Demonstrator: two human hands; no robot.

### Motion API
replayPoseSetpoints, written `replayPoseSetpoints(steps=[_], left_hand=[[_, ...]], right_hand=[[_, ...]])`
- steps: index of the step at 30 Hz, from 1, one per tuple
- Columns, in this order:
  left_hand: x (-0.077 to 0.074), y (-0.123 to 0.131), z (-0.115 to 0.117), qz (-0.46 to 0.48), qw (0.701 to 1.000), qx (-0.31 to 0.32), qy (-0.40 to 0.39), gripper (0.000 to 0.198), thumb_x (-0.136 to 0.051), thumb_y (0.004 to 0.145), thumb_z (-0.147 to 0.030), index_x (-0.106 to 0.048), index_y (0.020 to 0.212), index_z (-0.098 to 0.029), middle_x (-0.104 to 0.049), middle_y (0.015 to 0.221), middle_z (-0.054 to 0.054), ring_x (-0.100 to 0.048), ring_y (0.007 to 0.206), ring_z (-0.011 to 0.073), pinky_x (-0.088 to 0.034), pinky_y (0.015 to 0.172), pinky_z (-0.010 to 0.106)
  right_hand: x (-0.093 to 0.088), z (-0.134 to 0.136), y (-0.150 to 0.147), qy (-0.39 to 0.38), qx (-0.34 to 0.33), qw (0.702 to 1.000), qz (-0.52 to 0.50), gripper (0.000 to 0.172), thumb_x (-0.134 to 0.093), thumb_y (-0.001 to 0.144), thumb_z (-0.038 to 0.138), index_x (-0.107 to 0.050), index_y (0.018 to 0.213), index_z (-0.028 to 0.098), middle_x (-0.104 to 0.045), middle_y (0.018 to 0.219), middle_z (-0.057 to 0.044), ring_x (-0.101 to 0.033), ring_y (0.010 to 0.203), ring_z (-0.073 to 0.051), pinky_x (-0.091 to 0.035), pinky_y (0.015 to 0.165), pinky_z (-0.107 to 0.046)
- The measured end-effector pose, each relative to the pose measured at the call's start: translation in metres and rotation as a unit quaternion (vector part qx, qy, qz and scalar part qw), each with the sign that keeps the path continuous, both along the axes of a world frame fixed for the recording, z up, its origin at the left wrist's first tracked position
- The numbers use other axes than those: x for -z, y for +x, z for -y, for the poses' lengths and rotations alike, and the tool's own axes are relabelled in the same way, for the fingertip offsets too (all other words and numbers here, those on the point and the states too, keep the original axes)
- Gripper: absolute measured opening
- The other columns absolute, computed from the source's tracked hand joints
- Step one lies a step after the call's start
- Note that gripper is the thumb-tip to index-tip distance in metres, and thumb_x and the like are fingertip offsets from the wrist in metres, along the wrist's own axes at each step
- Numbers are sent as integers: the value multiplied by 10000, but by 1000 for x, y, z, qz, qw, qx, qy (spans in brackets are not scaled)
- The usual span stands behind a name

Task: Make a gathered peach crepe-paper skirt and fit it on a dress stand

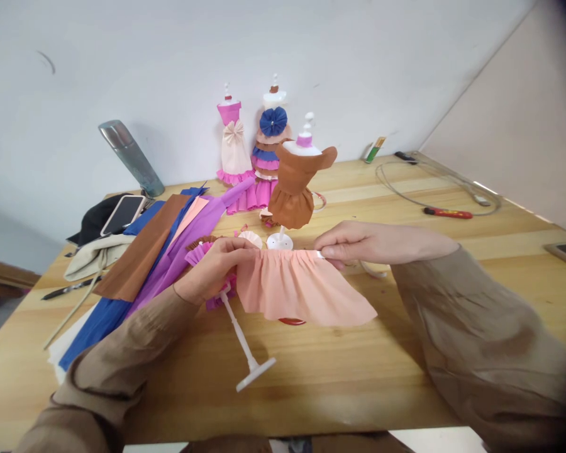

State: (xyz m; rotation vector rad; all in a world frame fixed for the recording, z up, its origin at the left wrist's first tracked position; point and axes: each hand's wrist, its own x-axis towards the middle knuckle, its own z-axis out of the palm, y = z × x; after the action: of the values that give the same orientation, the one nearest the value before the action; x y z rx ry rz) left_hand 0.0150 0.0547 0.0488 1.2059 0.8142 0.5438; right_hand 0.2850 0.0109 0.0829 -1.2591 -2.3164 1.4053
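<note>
Stretched between both hands is a gathered strip of peach crepe paper (297, 286), its pleated edge up and its loose edge flaring downward. My left hand (221, 267) pinches the left end of the pleated edge. At the other end, my right hand (353, 243) pinches the edge, where a small white piece shows at the fingertips. Just behind the strip stands a mini mannequin in a brown paper dress (295, 182). Below my left hand a white mannequin stand (240, 340) lies tipped over, its upper part hidden by the hand and magenta paper.
Two dressed mannequins, one with a pink top (233, 141) and one with a blue rosette (273, 123), stand by the wall. Crepe paper sheets (144, 251), a phone (122, 215) and a bottle (132, 157) are at left. A red cutter (448, 214) and a cable (387, 189) lie at right.
</note>
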Motion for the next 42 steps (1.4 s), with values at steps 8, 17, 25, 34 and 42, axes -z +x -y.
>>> replayPoseSetpoints(steps=[8, 17, 25, 34, 42], left_hand=[[-2, -1, -1, 8, 1000, -5, 20, 238, -768, 695, -324, -657, 627, -125, -589, 514, 2, -488, 456, 74, -337, 446, 202], [-3, -1, -4, -11, 997, -10, 70, 256, -754, 720, -349, -650, 627, -134, -582, 538, -6, -500, 502, 87, -366, 496, 218], [-24, 6, -12, -60, 973, 12, 223, 177, -688, 794, -290, -702, 692, -146, -589, 580, 1, -515, 551, 114, -365, 523, 242], [-28, 19, -43, -112, 922, 29, 369, 129, -621, 784, -179, -719, 713, -133, -658, 687, 29, -588, 700, 163, -422, 646, 265], [-14, 23, -55, -124, 899, 5, 421, 140, -585, 792, -167, -694, 707, -144, -681, 714, 47, -613, 713, 179, -436, 658, 279]], right_hand=[[-3, 4, 2, 14, 76, 996, -32, 563, -420, 896, 697, -559, 741, 173, -470, 699, 2, -442, 655, -127, -360, 601, -269], [0, 0, 0, 28, 89, 996, 5, 488, -463, 887, 628, -458, 684, 185, -392, 679, 26, -364, 616, -106, -307, 577, -260], [-11, 10, -5, 93, 151, 982, 65, 496, -415, 909, 594, -422, 623, 189, -333, 607, 25, -305, 546, -97, -237, 506, -262], [-10, 13, -24, 259, 221, 920, 195, 441, -441, 893, 442, -395, 534, 190, -376, 485, 14, -313, 473, -102, -217, 514, -299], [-10, 24, -43, 343, 235, 864, 283, 412, -423, 913, 360, -412, 533, 201, -470, 509, -39, -414, 533, -155, -213, 563, -308]])
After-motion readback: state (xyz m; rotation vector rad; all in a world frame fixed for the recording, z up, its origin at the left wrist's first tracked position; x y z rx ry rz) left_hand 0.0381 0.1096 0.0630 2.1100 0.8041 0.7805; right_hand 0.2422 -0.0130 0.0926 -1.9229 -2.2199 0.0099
